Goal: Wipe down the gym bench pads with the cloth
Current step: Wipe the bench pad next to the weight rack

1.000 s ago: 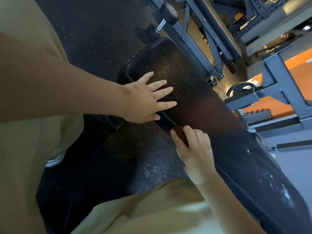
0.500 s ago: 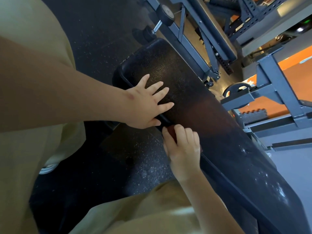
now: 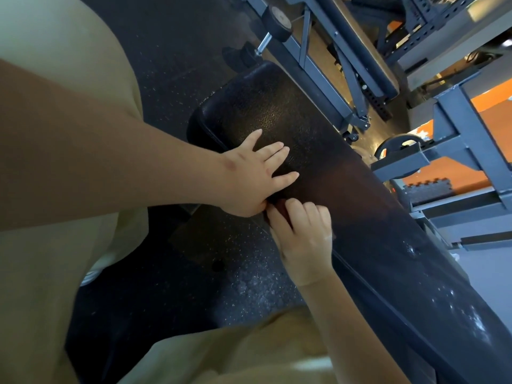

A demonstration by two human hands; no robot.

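Left grip (image 3: 255, 173): I see it flat on the pad (image 3: 360, 212), fingers straight and spread, near the pad's rounded far end
Right grip (image 3: 302, 236): fingers curled over the cloth (image 3: 281, 211), holding it at the pad's near edge, just beside the left thumb
Cloth: dark red, mostly hidden under the right fingers
Pad: black, grained, running diagonally, pale specks toward its lower end
Around: speckled dark floor (image 3: 194, 259), grey steel frames (image 3: 327, 87) beyond the pad

The person wears a loose tan shirt (image 3: 41, 286), forearms (image 3: 110, 167) bare.
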